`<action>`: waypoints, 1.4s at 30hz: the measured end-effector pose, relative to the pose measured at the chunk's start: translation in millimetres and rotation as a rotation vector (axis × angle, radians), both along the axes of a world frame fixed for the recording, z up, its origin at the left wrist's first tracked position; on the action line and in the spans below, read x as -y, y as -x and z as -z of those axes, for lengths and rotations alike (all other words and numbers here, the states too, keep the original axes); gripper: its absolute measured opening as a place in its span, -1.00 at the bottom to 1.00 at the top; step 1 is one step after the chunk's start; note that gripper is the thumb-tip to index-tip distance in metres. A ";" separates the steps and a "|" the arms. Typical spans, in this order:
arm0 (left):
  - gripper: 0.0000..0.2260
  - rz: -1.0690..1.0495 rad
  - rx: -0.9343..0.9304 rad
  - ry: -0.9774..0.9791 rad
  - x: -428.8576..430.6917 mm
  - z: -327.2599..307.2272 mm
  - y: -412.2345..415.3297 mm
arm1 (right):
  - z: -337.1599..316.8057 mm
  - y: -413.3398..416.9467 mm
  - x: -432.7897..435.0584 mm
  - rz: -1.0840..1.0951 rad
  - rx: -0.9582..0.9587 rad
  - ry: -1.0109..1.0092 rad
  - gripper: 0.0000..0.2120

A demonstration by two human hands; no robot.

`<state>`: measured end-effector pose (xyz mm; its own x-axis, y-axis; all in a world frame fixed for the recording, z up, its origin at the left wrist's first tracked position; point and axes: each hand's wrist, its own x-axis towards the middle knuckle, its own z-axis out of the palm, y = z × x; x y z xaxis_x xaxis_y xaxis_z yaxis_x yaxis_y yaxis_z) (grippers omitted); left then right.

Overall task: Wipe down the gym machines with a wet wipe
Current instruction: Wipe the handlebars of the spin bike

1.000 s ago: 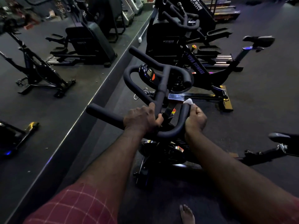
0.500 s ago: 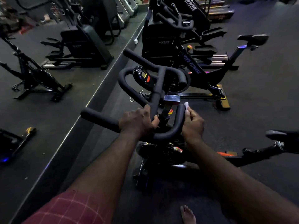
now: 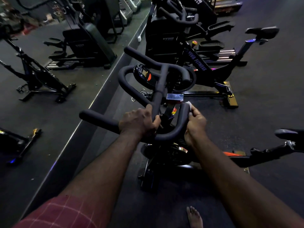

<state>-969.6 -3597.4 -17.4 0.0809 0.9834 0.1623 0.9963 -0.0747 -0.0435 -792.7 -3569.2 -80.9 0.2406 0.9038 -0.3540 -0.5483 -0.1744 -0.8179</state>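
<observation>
The left hand (image 3: 139,122) grips the black padded handlebar (image 3: 98,117) of the nearest exercise bike (image 3: 164,155). Its fingers curl over the bar beside the centre stem, and the thumb lies up along the stem. The right hand (image 3: 196,124) pinches a white wet wipe (image 3: 188,103) and presses it against the outer side of the handlebar's right-hand curved arm, near that arm's rounded tip. Only a small corner of the wipe shows above the fingertips (the rest is hidden between the fingers and the bar). Both forearms reach forward from the bottom of the view, and a red checked sleeve (image 3: 57,213) covers the left upper arm.

Past the hands, the bike's small console (image 3: 144,74) sits inside the far loop of the handlebar, its screen faintly lit with an orange patch below it. The bike's saddle (image 3: 286,134) is at the right edge. A second bike (image 3: 199,63), lettered "VIVA FITNESS" on its frame, stands just behind, with its own saddle (image 3: 261,32) raised to the upper right. More dark machines stand further back and to the left on the dark floor (image 3: 271,104). A bare foot (image 3: 194,216) shows at the bottom edge.
</observation>
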 end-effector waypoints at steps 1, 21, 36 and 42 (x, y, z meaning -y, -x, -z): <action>-0.62 -0.002 0.011 0.001 -0.9 0.4 0.4 | -0.2 1.9 14.5 -0.008 -0.004 0.004 -0.70; -0.66 -0.016 0.011 -0.012 3.7 -6.2 -3.4 | 1.6 41.9 131.0 0.044 -0.205 0.066 -0.57; -0.65 -0.044 0.009 -0.003 1.6 -5.3 -2.6 | -16.7 41.1 125.1 -0.081 -0.607 0.384 -0.76; -0.65 -0.063 0.021 0.020 -0.1 -6.6 -3.1 | -31.6 11.0 114.3 -0.083 -0.006 0.251 -0.77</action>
